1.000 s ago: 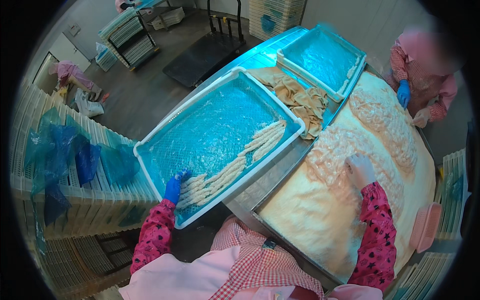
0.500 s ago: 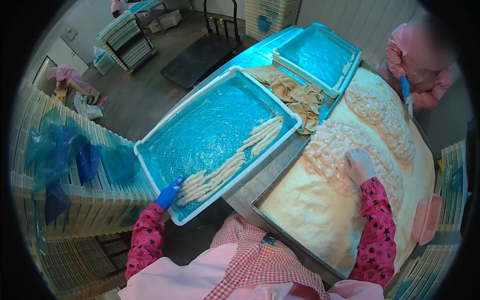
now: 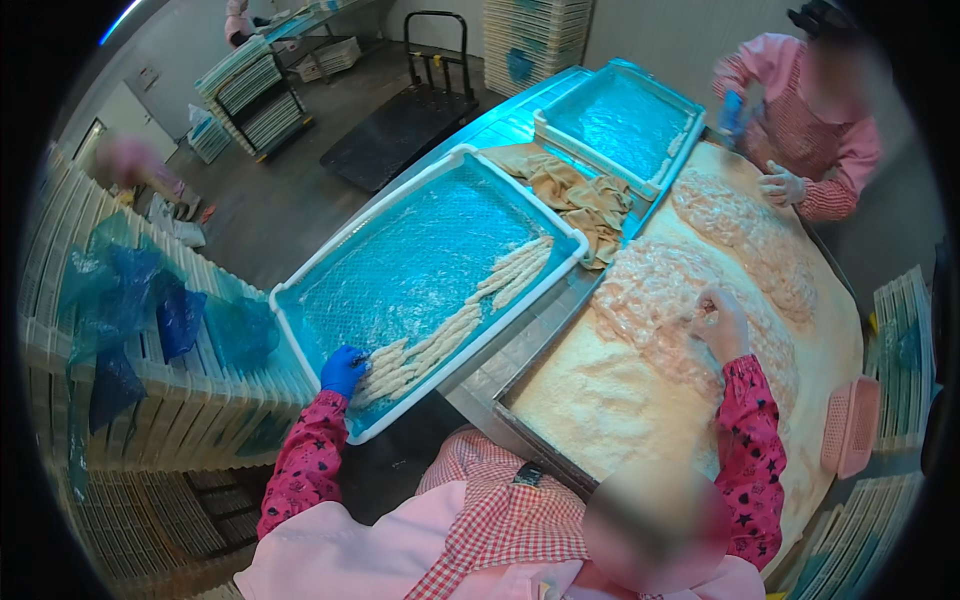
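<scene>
At the near-left corner of the tray (image 3: pixel 390 270), the left hand (image 3: pixel 344 370) curls its fingers beside pale strips (image 3: pixel 445 338), perhaps steadying the tray; its grip is unclear. The strips line the near side, presumably saving room. Right of the tray, the right hand (image 3: pixel 722 325) meets the meat (image 3: pixel 650 285), fingers bent; whether pinching, I cannot tell.

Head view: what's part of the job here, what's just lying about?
Seemingly in use:
- white tray, left hand at its edge
- coated strips
- pink pieces, right hand over them
- pale powder

Apparently lying about:
- brown cloth
- pink basket
- black trolley
- blue plastic
</scene>
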Action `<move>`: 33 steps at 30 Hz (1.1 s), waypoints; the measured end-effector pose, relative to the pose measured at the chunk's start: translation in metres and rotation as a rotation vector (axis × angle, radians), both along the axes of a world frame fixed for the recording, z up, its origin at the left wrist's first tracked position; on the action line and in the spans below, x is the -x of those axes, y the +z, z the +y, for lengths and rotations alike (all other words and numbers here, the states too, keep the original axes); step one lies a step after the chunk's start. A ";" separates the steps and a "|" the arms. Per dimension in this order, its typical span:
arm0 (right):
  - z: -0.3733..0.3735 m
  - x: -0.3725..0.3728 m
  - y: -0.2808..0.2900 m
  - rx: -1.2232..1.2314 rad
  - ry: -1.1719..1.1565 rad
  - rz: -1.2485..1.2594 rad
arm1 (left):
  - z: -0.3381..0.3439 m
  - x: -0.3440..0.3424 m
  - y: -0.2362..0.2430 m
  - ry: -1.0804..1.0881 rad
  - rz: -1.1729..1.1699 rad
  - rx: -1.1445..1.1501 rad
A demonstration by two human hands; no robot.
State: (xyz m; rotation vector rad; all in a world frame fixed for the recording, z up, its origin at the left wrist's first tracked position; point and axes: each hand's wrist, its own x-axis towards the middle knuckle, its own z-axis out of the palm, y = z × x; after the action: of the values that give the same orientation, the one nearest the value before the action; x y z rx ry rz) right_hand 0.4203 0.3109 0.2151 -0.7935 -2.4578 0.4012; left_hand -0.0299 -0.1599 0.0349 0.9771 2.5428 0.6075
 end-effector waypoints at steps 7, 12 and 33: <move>-0.109 -0.049 0.004 0.044 0.353 -0.208 | 0.091 -0.089 0.069 -0.267 0.201 -0.534; -0.160 -0.110 -0.055 0.268 -0.348 -0.047 | 0.181 -0.228 0.067 -0.601 -0.200 -0.491; -0.185 -0.060 -0.035 -0.061 -0.345 -0.044 | 0.247 -0.401 0.028 -0.527 -1.798 -0.750</move>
State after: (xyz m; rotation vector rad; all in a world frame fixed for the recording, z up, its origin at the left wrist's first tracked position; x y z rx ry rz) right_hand 0.4802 0.1257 0.1798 -1.1841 -2.2984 0.1815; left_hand 0.3710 0.0875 0.0628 0.6114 0.4498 1.3718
